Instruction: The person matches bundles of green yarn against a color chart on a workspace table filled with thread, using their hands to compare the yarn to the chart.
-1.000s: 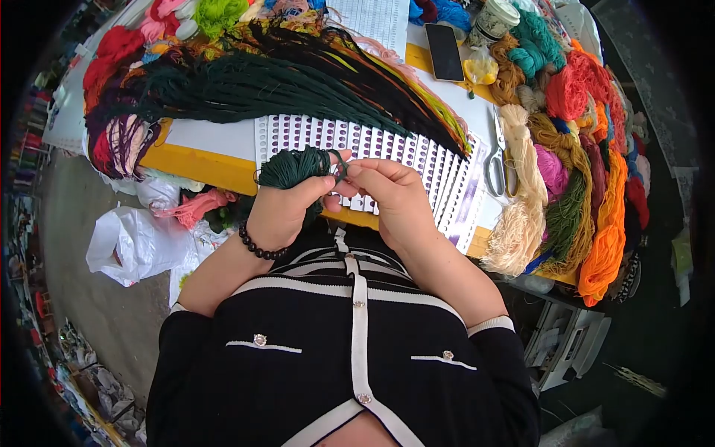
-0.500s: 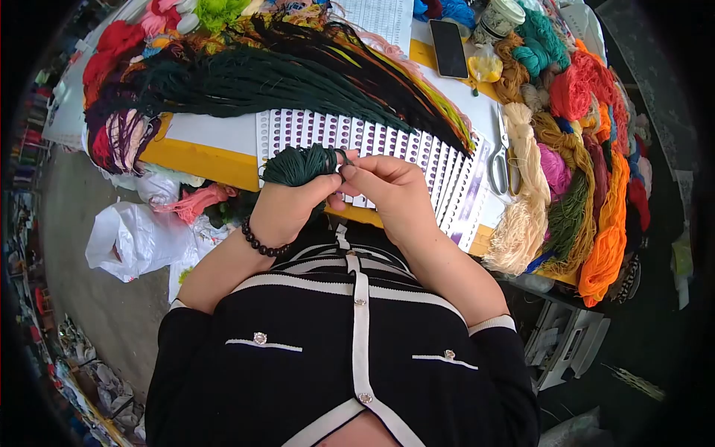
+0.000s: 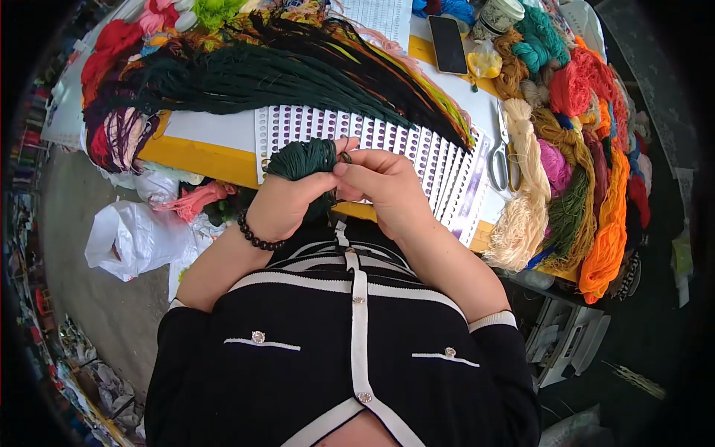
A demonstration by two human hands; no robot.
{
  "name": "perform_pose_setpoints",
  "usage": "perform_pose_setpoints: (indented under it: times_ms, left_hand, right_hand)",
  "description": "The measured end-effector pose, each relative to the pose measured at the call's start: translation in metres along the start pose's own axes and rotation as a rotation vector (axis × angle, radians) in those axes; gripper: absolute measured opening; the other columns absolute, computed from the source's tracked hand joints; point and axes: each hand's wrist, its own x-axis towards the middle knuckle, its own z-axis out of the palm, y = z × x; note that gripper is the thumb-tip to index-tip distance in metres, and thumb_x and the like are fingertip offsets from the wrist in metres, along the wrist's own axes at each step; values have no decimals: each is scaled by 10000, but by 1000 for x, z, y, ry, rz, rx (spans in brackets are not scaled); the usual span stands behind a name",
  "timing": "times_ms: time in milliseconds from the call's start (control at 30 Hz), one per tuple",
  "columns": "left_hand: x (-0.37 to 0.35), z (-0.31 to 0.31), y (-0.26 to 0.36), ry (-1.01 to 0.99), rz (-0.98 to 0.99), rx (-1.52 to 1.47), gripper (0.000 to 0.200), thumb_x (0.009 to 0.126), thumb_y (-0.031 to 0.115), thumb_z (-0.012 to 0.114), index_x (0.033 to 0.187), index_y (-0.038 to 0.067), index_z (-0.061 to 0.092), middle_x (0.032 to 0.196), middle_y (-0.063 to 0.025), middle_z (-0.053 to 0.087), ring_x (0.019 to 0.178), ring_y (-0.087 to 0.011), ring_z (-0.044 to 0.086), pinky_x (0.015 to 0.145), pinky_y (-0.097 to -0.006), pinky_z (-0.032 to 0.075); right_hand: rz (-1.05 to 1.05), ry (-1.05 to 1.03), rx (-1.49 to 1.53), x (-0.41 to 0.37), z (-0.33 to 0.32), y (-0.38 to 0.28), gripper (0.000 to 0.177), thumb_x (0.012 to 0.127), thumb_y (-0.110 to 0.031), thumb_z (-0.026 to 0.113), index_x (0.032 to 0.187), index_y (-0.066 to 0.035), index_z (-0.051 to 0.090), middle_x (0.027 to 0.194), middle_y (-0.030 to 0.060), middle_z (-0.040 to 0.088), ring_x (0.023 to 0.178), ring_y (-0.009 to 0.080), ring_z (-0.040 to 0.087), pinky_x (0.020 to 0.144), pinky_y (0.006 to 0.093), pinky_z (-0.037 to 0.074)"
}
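Observation:
A folded bundle of dark green thread point(image 3: 304, 159) is held in my left hand point(image 3: 298, 195), its loops showing above the thumb. My right hand point(image 3: 380, 179) touches the bundle's right end, thumb and index finger pinched on a small loop of the same dark thread. Just beyond both hands lie white cards point(image 3: 346, 128) with rows of purple dots. Long dark green strands point(image 3: 253, 80) spread across the table behind them.
Scissors point(image 3: 500, 160) lie right of the cards, beside a cream skein point(image 3: 520, 194) and an orange skein point(image 3: 607, 231). A phone point(image 3: 447, 45) rests at the back. White plastic bags point(image 3: 130, 235) are at the left.
My right thumb and fingers have shifted slightly at the end of the bundle. The bundle and my left hand have moved very little.

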Motion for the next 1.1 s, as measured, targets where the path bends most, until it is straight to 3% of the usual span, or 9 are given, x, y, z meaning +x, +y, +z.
perform_pose_setpoints:
  times_ms: [200,733,1033,1100]
  left_hand:
    - [-2,-3,4,-43,-98,-288,491,795,-52,430,1285,-96,420,1246,-158,520,1077,-202,556,936,-327,448]
    - [-1,-2,-4,-65,-116,-132,519,788,-59,408,1306,-97,393,1298,-147,480,1104,-182,526,965,-318,418]
    - [-2,-4,-7,-4,-107,-391,390,830,-56,434,1214,-73,499,1258,-159,526,1070,-194,557,912,-324,469]
    - [-2,-4,-8,-28,-101,-257,502,809,-48,410,1308,-103,376,1286,-164,483,1101,-211,533,952,-334,438]
  right_hand:
    - [-8,12,45,-2,-3,-1,84,820,-52,625,862,18,645,728,79,644,635,134,609,643,251,506]
    - [15,47,-76,-3,-4,-1,104,794,-52,654,868,22,657,718,64,639,620,114,592,620,226,480]
    - [-16,28,9,-6,-5,-2,72,811,-64,639,829,6,637,714,60,638,618,114,595,628,232,491]
    - [-31,40,-30,-5,-5,0,79,808,-67,642,830,9,644,712,59,637,622,113,596,622,230,486]
